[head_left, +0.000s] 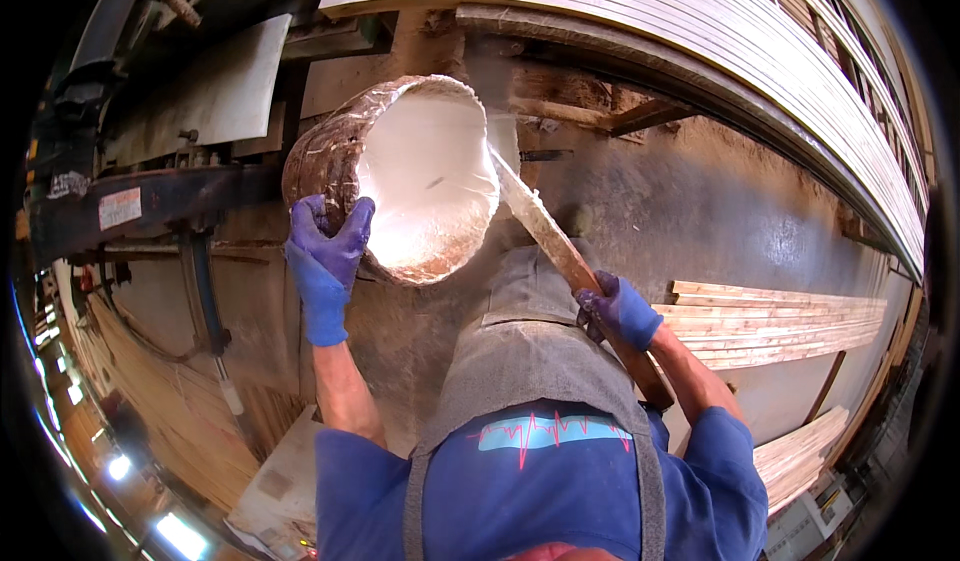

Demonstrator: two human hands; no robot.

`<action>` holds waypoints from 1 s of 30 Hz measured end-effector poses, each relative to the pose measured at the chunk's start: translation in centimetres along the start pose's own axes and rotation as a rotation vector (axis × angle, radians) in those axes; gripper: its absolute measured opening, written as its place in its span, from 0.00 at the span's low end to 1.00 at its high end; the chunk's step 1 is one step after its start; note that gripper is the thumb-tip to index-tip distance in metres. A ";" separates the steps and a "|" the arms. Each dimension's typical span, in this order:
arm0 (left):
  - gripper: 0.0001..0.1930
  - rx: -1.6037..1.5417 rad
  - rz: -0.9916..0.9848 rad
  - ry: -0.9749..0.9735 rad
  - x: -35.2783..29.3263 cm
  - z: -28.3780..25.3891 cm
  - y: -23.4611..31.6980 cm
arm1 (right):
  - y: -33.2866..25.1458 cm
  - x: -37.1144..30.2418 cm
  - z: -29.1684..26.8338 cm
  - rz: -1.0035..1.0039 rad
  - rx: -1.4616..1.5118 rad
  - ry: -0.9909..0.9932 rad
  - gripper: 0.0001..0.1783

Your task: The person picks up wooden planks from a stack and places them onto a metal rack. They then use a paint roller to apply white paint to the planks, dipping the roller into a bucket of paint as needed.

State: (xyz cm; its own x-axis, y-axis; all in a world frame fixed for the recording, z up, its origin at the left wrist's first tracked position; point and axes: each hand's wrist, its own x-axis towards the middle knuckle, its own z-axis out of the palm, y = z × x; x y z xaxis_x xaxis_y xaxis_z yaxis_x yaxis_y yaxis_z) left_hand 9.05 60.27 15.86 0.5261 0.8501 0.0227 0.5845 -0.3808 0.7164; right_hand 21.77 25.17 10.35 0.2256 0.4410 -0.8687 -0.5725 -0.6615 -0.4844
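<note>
A round bucket [330,151], brown and crusted outside, tips with its mouth toward me and to the right. Thick white liquid [425,186], like glue or paint, coats its inside. My left hand [325,251], in a purple and blue glove, is closed on the near left edge of the bucket. In my right hand [618,306], gloved the same way, is a long flat wooden stick [560,246], slanting up and left. White stuff coats the stick's far end, which meets the right side of the bucket's rim.
Long pale boards [640,1] lie side by side along the far side. A stack of light wooden boards [780,323] lies to the right. At left a dark metal beam [160,201] of a machine reaches toward the bucket. My grey apron [530,351] is close below.
</note>
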 end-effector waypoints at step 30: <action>0.37 -0.130 -0.454 0.039 -2.7 -1.2 -24.6 | 2.4 11.5 17.0 -0.040 0.103 -0.025 0.12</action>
State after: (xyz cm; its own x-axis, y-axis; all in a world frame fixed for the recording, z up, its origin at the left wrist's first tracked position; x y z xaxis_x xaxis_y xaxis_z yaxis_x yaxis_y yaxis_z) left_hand -7.49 67.76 -0.97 0.2105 0.9341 -0.2885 0.6663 0.0789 0.7415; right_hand 9.58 39.00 1.00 0.2309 0.4815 -0.8455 -0.6417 -0.5778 -0.5043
